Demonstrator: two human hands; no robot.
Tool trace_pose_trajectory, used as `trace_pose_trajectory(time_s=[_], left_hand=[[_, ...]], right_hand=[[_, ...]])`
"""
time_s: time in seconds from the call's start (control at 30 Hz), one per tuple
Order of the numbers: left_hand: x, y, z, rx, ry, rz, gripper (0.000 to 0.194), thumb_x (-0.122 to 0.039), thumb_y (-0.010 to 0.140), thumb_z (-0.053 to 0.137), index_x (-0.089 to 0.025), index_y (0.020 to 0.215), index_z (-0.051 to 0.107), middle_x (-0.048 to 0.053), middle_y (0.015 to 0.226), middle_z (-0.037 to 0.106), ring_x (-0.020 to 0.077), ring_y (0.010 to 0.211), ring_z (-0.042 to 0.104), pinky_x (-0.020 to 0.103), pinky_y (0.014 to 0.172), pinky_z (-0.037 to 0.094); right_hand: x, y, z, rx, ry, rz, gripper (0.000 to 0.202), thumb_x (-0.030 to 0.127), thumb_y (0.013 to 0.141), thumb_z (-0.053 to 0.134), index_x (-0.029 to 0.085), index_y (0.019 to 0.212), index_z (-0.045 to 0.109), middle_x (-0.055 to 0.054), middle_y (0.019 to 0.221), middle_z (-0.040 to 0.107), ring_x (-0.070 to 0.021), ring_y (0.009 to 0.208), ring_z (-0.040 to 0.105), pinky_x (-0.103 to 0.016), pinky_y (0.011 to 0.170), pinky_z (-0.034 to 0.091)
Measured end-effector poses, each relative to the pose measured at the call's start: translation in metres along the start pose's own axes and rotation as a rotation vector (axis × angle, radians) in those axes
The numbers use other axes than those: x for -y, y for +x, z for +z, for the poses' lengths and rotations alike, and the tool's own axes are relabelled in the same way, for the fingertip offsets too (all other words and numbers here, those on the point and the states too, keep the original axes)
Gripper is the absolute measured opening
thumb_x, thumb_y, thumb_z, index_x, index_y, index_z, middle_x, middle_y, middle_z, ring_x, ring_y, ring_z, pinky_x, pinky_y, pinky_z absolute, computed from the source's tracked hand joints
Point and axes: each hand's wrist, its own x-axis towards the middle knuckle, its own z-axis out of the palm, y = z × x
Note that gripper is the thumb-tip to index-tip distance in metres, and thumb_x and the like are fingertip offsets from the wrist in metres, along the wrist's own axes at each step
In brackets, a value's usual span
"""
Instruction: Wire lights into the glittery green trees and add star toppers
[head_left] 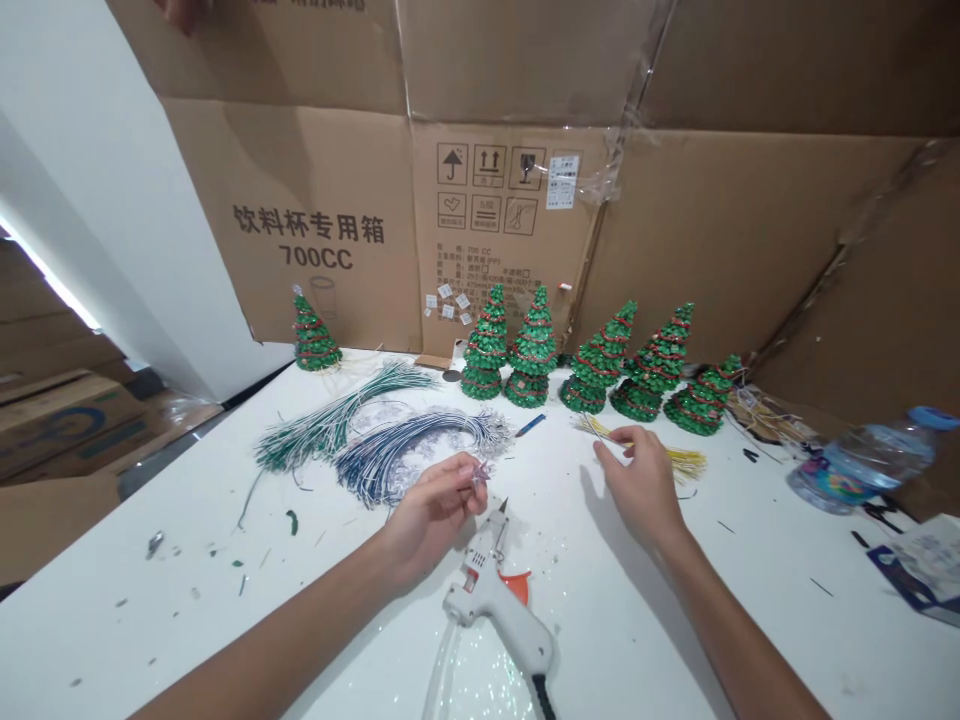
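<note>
My left hand (pixel 439 510) pinches a small translucent pinkish star (pixel 478 474) between thumb and fingers. My right hand (pixel 640 480) has its thumb and forefinger closed on what looks like a thin wire (pixel 600 432). Beneath and behind that hand lies a bundle of yellow wires (pixel 686 462). A white hot glue gun (pixel 499 610) rests on the table between my forearms, its nozzle pointing away from me and a clear glue stick trailing from its back. Blue wires (pixel 420 440) in a bundle lie just beyond my left hand, with green wires (pixel 330 430) farther left.
Several green beaded Christmas trees (pixel 529 350) stand along the cardboard wall (pixel 330 170); one tree (pixel 313 335) at left has a clear topper. A water bottle (pixel 862 460) lies at right near a small box (pixel 922 570). Scraps dot the white table (pixel 225 640). Another person's fingers (pixel 180 12) show top left.
</note>
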Motion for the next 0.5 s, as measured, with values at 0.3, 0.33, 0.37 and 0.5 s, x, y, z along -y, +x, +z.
trace_pose_trajectory(time_s=[0.3, 0.33, 0.37, 0.5], left_hand=[[-0.001, -0.001, -0.002, -0.019, 0.055, -0.003, 0.029, -0.027, 0.078, 0.099, -0.013, 0.085, 0.074, 0.005, 0.071, 0.071, 0.0099, 0.063, 0.061, 0.016, 0.064, 0.05], [0.0, 0.0, -0.003, -0.02, 0.06, -0.005, 0.029, -0.027, 0.078, 0.099, -0.013, 0.085, 0.073, 0.005, 0.072, 0.071, 0.0098, 0.063, 0.061, 0.016, 0.064, 0.05], [0.0, 0.0, -0.004, -0.02, 0.066, -0.005, 0.03, -0.027, 0.078, 0.099, -0.014, 0.085, 0.073, 0.005, 0.072, 0.072, 0.0098, 0.063, 0.062, 0.016, 0.064, 0.05], [0.002, 0.004, -0.007, -0.021, 0.095, -0.007, 0.029, -0.028, 0.078, 0.099, -0.013, 0.086, 0.075, 0.006, 0.074, 0.073, 0.0098, 0.064, 0.064, 0.016, 0.063, 0.051]], right_hand=[[-0.042, 0.026, 0.019, 0.094, -0.043, -0.104, 0.029, 0.039, 0.108, 0.076, 0.018, 0.13, 0.074, -0.009, 0.129, 0.077, -0.0249, 0.108, 0.077, -0.046, 0.095, 0.067], [-0.041, 0.023, 0.017, 0.081, -0.026, -0.106, 0.028, 0.039, 0.109, 0.075, 0.018, 0.127, 0.075, -0.008, 0.125, 0.078, -0.0239, 0.105, 0.078, -0.045, 0.093, 0.067], [-0.039, 0.02, 0.014, 0.061, -0.008, -0.106, 0.027, 0.04, 0.109, 0.075, 0.018, 0.125, 0.075, -0.008, 0.121, 0.078, -0.0229, 0.101, 0.078, -0.044, 0.091, 0.067], [-0.024, 0.007, -0.002, -0.04, 0.09, -0.098, 0.024, 0.041, 0.11, 0.072, 0.017, 0.109, 0.074, -0.002, 0.1, 0.075, -0.0196, 0.087, 0.073, -0.039, 0.084, 0.063]])
